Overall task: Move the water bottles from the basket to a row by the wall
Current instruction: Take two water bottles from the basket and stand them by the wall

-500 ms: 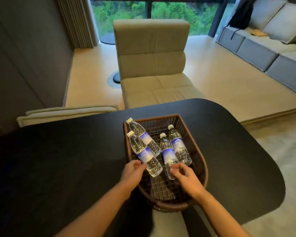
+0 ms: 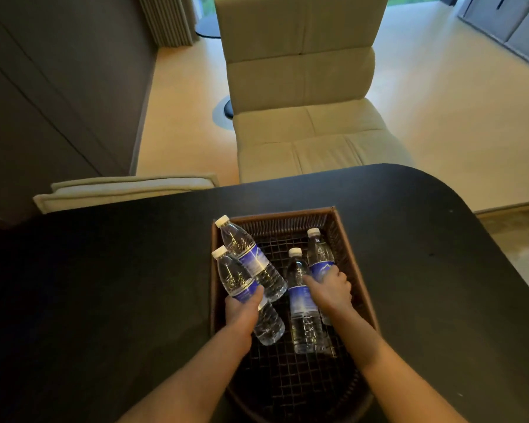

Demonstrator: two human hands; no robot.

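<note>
A brown wicker basket (image 2: 287, 216) stands on the black table (image 2: 104, 285) and holds several clear water bottles with white caps and blue labels. My left hand (image 2: 243, 309) is closed around the near-left bottle (image 2: 235, 279), at its label. A second bottle (image 2: 251, 254) lies just beyond it, leaning on the basket's left rim. My right hand (image 2: 330, 290) grips the far-right bottle (image 2: 319, 251) at its label. A middle bottle (image 2: 303, 312) lies flat beside that hand, touching it.
The dark wall (image 2: 58, 87) rises at the left, beyond the table's left end. A beige lounge chair (image 2: 303, 117) stands past the table's far edge, with a beige cushion (image 2: 119, 190) at the far left edge. The table's right end is rounded.
Both hands have reached forward into the basket and closed on bottles, the left on the near-left one, the right on the far-right one. The camera has tilted down and closer.
</note>
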